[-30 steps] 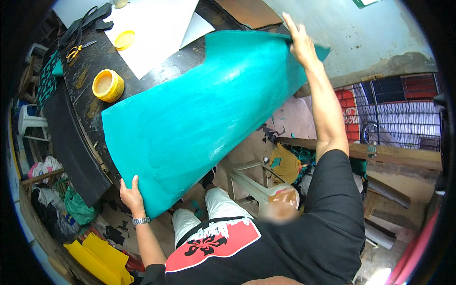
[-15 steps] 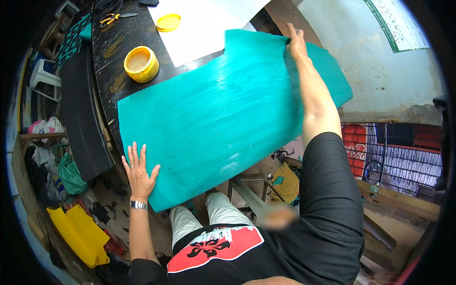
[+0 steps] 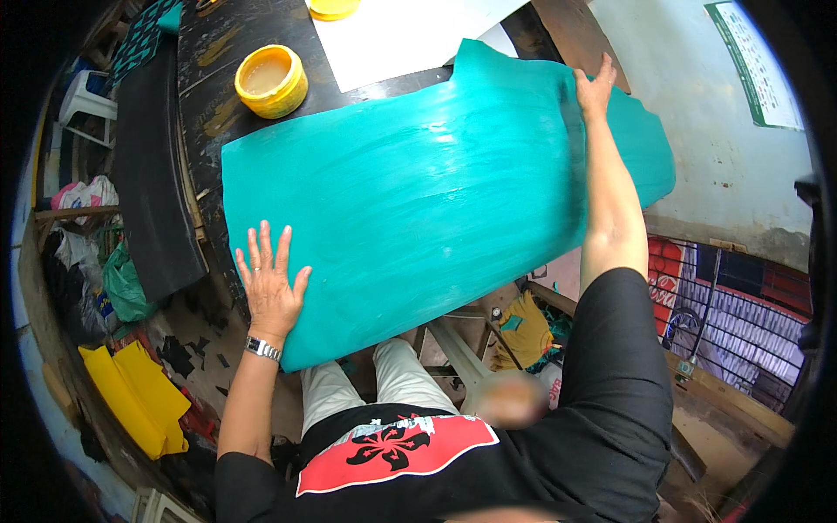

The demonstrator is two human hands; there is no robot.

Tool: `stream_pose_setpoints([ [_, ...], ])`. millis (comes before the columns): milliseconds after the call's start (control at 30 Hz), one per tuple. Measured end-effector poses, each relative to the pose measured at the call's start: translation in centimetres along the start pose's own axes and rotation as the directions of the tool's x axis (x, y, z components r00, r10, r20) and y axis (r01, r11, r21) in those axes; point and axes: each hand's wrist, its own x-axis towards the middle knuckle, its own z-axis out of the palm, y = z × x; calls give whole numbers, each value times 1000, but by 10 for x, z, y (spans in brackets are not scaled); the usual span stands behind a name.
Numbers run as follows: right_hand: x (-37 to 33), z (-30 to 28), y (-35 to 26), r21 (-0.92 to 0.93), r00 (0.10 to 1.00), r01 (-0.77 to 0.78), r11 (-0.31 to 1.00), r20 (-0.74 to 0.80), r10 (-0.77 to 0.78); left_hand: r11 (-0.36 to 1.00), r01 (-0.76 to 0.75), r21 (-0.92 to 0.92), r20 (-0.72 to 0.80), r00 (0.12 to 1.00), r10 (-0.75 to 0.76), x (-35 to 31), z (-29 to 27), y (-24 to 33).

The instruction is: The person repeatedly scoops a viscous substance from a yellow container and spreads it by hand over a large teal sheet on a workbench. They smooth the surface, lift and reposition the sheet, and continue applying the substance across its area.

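Observation:
A large, glossy teal sheet [image 3: 410, 200] with an irregular outline lies across the dark table and overhangs its near side. My left hand [image 3: 274, 292] rests flat on the sheet's near left part, fingers spread, with a metal watch on the wrist. Stretched far to the right, my right hand [image 3: 595, 91] touches the sheet's far edge, its visible fingers apart. Beside that arm the sheet bulges and dips into a shaded fold. A yellow tub [image 3: 272, 82] of pale, cloudy stuff stands open beyond the sheet's left part.
Near the tub lie white paper [image 3: 392, 44] and a yellow lid [image 3: 334, 8] on the black table [image 3: 207, 113]. A black sheet [image 3: 155, 183] hangs along the left. Yellow material [image 3: 139, 397] lies low at left. The grey wall [image 3: 680, 131] bounds the right side.
My view has shifted, so the tub and table appear higher. My right hand and the sheet's right part have moved somewhat to the right. The left hand stays spread on the sheet.

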Motion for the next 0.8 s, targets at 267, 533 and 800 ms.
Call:
stream_pose_setpoints([
  [267,-103,-13,-222,442,902,276,853,187,-389,999,38,-19,-50,998,-39,1,-2,4],
  [533,-131,120,-411,201,436,753,626,561,-704,985,1,-175,-117,993,-22,-1,-3,-4],
  [800,-117,196,-413,7,540,556,831,757,-367,954,-44,-295,-149,989,0,-2,0,-15],
])
